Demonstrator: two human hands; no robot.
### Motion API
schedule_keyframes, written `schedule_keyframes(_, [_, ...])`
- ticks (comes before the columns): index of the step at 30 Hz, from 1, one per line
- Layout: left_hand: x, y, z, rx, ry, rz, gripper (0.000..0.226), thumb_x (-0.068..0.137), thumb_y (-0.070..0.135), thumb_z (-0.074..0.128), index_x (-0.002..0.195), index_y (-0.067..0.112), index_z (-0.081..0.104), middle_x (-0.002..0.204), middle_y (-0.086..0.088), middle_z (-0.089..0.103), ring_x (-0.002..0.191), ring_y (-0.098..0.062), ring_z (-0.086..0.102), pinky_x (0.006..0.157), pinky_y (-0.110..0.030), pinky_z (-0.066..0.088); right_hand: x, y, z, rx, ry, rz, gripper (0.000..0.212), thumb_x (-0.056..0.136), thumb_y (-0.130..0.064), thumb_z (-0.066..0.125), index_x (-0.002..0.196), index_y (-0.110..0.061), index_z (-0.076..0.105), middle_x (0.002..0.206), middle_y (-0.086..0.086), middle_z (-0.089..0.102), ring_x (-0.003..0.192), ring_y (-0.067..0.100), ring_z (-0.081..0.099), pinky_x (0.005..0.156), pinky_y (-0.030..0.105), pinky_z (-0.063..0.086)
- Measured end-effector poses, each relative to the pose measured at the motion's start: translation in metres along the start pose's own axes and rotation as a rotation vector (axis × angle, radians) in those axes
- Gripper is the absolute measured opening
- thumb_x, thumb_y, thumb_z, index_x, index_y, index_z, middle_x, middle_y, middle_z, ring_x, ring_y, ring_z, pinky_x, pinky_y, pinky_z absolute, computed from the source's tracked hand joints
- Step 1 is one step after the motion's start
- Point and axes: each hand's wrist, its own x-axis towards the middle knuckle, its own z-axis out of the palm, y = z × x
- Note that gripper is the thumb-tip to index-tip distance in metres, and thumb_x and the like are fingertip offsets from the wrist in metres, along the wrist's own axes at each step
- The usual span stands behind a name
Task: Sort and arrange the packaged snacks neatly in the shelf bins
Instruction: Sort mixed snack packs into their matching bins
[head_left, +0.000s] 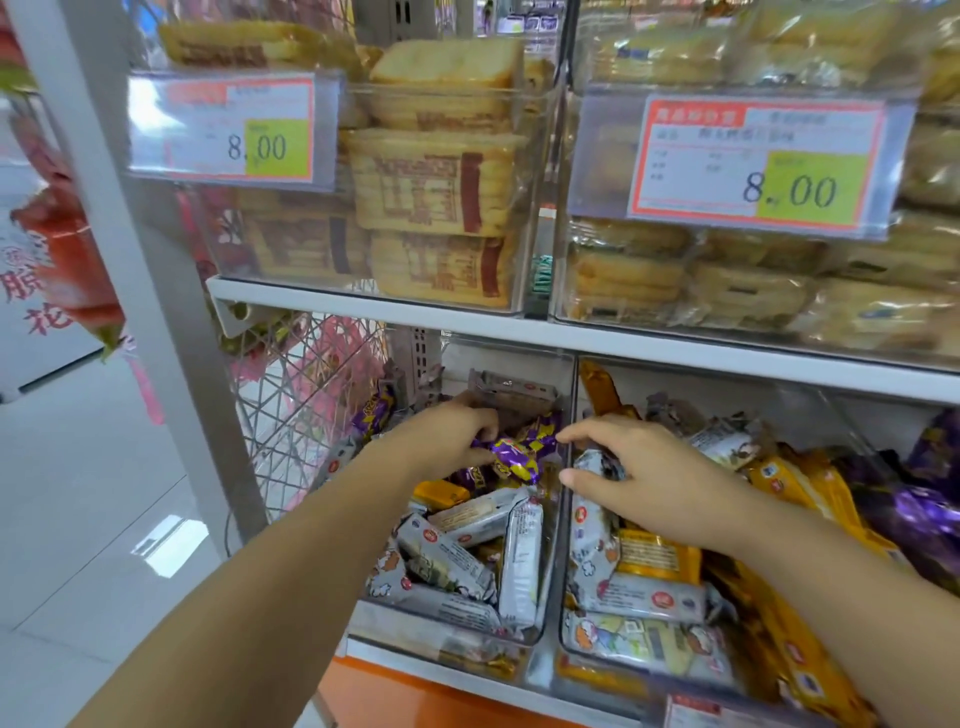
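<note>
Sorting stands at an early stage, by the look of the lower bins.

Item: one purple-wrapped snack (517, 457), centre of frame, above the back of the lower left bin (441, 644), pinched in the curled fingers of the left hand (452, 431). The right hand (644, 470), just right of centre, lies with fingers straight on the packets in the lower right bin (563, 639) and grasps nothing.

Done, as judged: little, since both lower bins hold colours jumbled together.

Left to do: separating purple, grey and yellow, then laying each kind in rows.

Count, lower left bin: at least three purple snacks, some six grey packets (519, 561), one yellow packet (441, 493).

Count, lower right bin: grey, yellow packs (660, 558) and purple packs (914, 519) in a heap, too overlapped to count.

Upper half of frame: two clear bins, toast-slice packs (436, 176) at left and pale pastry packs (753, 291) at right, both stacked in order. Two price tags (223, 132) (758, 161), each reading 8.00.

Left of frame: one wire rack (301, 395).
</note>
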Motion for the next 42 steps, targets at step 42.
schedule_keyframes(42, [-0.049,0.368,0.034,-0.512,0.606,0.439,0.018,0.085,0.036,0.043,0.094,0.024,0.052,0.109,0.006,0.048,0.101,-0.017,0.053,0.085,-0.029,0.042,-0.291,0.122,-0.045,0.225,0.825,0.045,0.051,0.082,-0.020,0.067,0.124,-0.045,0.050,0.118,-0.036,0.048,0.108,-0.008,0.051,0.087,0.004,0.037])
